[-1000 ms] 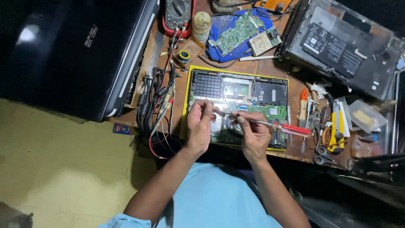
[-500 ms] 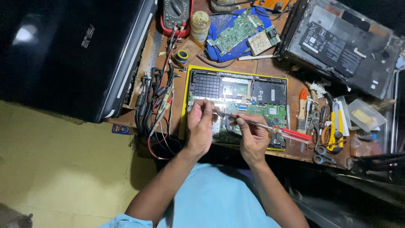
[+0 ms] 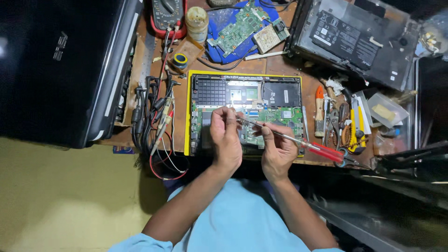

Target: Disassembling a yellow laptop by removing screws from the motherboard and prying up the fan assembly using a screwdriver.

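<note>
Beyond the fingers sat a multimeter (image 3: 169, 15) and green circuit boards (image 3: 240, 25), with tangled cables (image 3: 156, 116) leftward and scissors (image 3: 347, 161) rightward.

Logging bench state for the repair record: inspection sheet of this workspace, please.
Surface: worn wooden bench, crowded.
Job's things: opened laptop base with green board exposed, on a yellow mat.
Clutter: multimeter, loose circuit boards, second opened laptop, hand tools.
Grippers: left hand on the board; right hand holds red-handled screwdriver, tip by left fingers.
Cables: black and red leads tangled left.
Surroundings: closed black laptop, yellowish floor.
</note>
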